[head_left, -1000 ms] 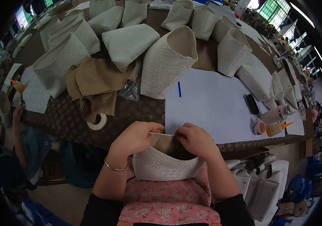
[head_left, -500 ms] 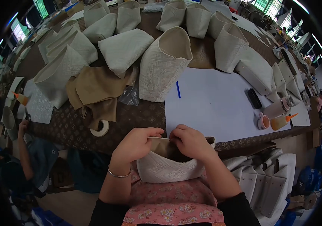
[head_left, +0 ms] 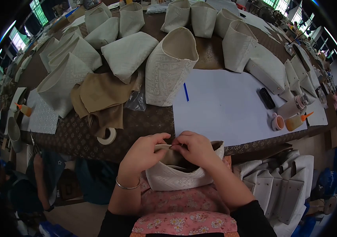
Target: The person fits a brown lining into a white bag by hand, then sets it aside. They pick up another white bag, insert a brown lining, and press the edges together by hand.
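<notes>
A white patterned bag with a brown lining rests against the pink flowered apron, its opening upward. My left hand pinches the bag's top edge on the left, thumb and fingers close together. Bent over the same rim is my right hand, its fingertips pressed together near the left fingertips. Part of the lining is hidden behind the right hand.
White bags such as one standing upright are spread over the dark patterned table. White paper bears a blue pen, black case and glue bottle. A tape roll lies left; a co-worker's arm is further left.
My right hand has moved slightly left along the rim, closer to my left hand. The bag's opening has changed shape a little. The co-worker's arm at the left has moved lower.
</notes>
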